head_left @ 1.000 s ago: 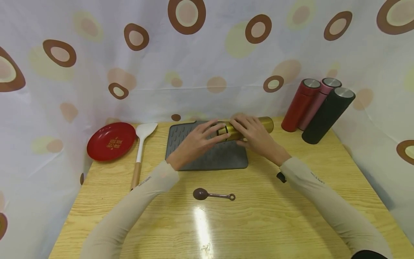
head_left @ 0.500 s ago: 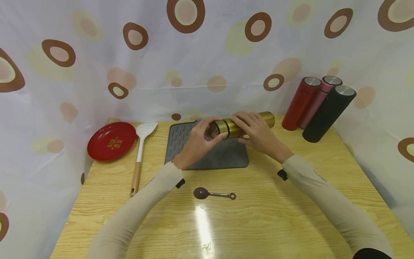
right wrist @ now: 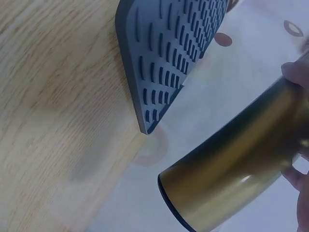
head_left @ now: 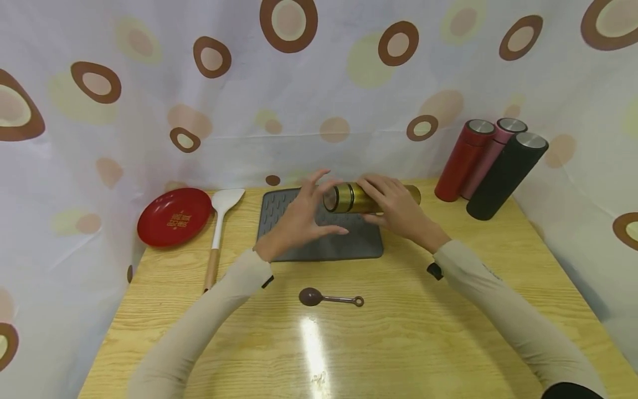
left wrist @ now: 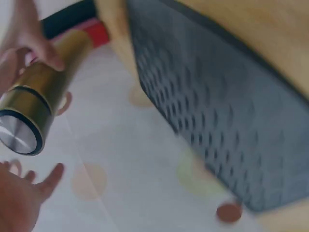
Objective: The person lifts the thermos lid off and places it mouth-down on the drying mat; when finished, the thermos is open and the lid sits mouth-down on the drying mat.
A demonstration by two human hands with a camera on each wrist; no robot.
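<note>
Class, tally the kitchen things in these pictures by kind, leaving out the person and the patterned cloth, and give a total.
Gold flask, red flask, pink flask, dark flask: 4 flasks
Red plate: 1
White spatula: 1
Brown spoon: 1
Grey mat: 1
Total: 8

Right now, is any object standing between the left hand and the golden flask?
No, nothing visible does. The left hand is spread near the capped end of the golden flask, and the left wrist view shows a gap between them. The right hand grips the flask farther along its body; the gray mat lies below.
</note>
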